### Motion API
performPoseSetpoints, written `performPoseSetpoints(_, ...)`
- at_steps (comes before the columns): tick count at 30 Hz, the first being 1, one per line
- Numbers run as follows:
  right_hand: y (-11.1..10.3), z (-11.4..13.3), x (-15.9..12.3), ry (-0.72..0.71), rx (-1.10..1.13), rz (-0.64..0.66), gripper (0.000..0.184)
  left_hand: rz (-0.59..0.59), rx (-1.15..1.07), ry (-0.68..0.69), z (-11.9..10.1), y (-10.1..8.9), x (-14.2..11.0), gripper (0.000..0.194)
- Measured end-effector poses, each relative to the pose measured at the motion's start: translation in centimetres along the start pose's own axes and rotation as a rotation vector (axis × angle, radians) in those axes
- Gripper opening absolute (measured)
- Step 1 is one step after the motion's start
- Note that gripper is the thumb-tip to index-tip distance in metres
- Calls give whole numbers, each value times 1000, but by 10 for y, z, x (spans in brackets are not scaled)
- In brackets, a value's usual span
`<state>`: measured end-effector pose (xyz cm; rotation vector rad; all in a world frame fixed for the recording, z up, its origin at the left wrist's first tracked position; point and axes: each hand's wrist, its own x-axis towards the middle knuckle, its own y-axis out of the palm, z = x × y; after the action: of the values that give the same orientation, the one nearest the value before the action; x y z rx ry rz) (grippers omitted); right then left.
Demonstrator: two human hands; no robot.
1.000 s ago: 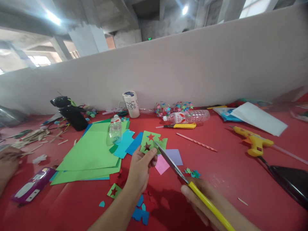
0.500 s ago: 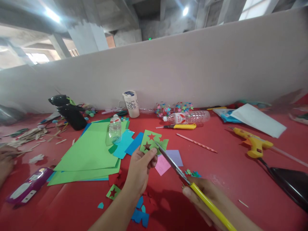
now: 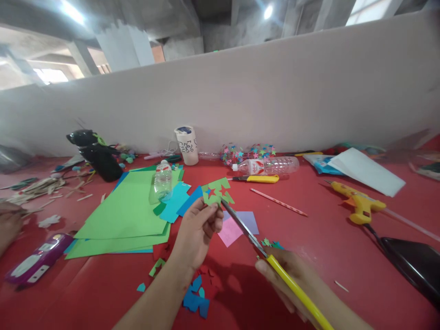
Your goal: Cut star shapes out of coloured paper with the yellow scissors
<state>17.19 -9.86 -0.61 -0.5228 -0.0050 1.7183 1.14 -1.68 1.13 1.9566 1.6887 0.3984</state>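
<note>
Between the thumb and fingers of my left hand (image 3: 197, 229) is a piece of green paper (image 3: 217, 185) with star-shaped holes. My right hand (image 3: 285, 272) grips scissors (image 3: 244, 229) with a long yellow handle; their blade tips meet the paper's lower edge close to my left fingertips. Below the blades lie a pink paper square (image 3: 229, 232) and a purple one (image 3: 248, 221). Small green and blue paper stars (image 3: 272, 244) are beside my right hand, partly hidden by it. Blue paper scraps (image 3: 195, 300) lie under my left forearm.
Green sheets (image 3: 120, 206) and a small clear bottle (image 3: 162, 181) are at left. A cup (image 3: 186, 145), a clear plastic bottle (image 3: 266, 166) and a yellow utility knife (image 3: 257, 178) line the back. A glue gun (image 3: 359, 201) lies right. Another person's hand (image 3: 8, 224) shows far left.
The green paper has been turned and tilted in my left hand, and its edge by the blades looks different. The scissors stay at the paper. The view has shifted slightly.
</note>
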Motion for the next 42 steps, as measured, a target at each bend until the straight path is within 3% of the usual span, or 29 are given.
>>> performPoseSetpoints(11, -1, -8, 3, -23, -58, -16, 41, 13, -283, -161, 2, -7, 4, 13)
performPoseSetpoints(16, 3, -9, -1, -35, -30, 0, 44, -9, -278, -118, 1, -2, 2, 11)
performPoseSetpoints(23, 4, -9, -2, -39, 21, 27, 47, -8, -328, -212, 1, 3, -1, 7)
performPoseSetpoints(33, 0, -13, -5, -45, -13, 39, 56, -14, 155, 191, -2, 2, -5, 12)
performPoseSetpoints(42, -10, -7, -7, -108, -91, 77, 54, 121, 319, 118, -10, -6, 1, 9)
